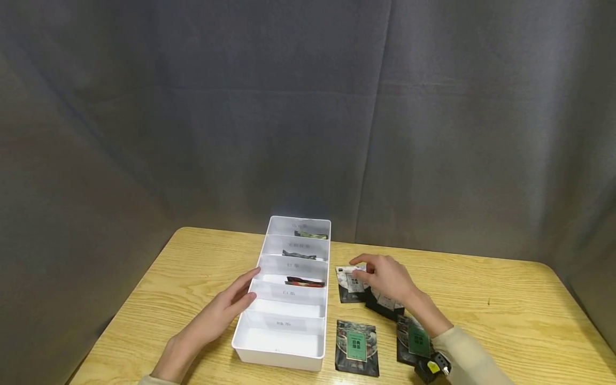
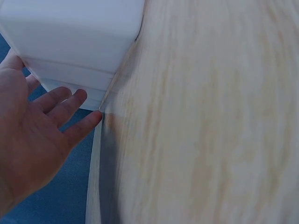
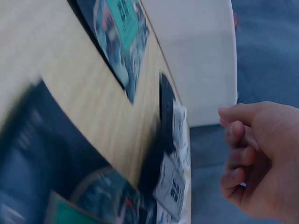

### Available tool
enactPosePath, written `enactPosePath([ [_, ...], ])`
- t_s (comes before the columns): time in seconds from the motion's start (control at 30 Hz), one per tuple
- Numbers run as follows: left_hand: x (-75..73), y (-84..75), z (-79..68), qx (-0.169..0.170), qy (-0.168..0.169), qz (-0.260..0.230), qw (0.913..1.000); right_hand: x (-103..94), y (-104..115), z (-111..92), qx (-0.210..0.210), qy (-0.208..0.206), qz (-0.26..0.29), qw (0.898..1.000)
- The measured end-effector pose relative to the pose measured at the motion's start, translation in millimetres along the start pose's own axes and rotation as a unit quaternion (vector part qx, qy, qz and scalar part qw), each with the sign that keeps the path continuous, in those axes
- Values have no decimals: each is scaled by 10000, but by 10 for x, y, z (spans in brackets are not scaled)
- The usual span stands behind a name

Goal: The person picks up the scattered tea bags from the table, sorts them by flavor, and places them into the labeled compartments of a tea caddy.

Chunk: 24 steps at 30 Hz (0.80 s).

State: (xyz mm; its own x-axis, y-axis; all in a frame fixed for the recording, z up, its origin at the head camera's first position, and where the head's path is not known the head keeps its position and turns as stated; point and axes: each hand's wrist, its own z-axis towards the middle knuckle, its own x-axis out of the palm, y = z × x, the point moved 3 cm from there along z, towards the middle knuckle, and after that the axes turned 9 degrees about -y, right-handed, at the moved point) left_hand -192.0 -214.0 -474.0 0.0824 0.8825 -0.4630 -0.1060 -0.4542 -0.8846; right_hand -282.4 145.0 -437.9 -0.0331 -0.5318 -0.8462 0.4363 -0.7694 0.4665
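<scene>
A white divided box stands lengthwise on the table. My left hand lies along its left side, fingers extended and touching the wall; in the left wrist view the fingers of this hand are spread beside the box. To the right of the box, my right hand hovers over a black-and-white sachet. Its fingers are loosely bent, and the right wrist view shows nothing held in the hand. A second black-and-white sachet lies partly beneath that hand.
Nearer on the table lie two green-labelled sachets, one by the box and one by the right sleeve. Inside the box's farther compartments are a yellow-green sachet, a grey sachet and a red-black sachet. A grey curtain hangs behind.
</scene>
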Motion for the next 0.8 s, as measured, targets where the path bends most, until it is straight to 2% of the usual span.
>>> enactPosePath([
  [0.17,6,8,-7,-53,-2,4,10000,23,-176,104,155,355,-180,9991],
  [0.3,7,0,-12,-86,-30,45,9999,27,-295,142,285,468,-386,9977],
  [0.57,-5,-14,-8,-97,-23,74,9999,41,-496,137,395,589,-221,9972],
  [0.8,-9,-2,-1,-100,-60,77,9999,83,-556,150,594,563,-96,9966],
])
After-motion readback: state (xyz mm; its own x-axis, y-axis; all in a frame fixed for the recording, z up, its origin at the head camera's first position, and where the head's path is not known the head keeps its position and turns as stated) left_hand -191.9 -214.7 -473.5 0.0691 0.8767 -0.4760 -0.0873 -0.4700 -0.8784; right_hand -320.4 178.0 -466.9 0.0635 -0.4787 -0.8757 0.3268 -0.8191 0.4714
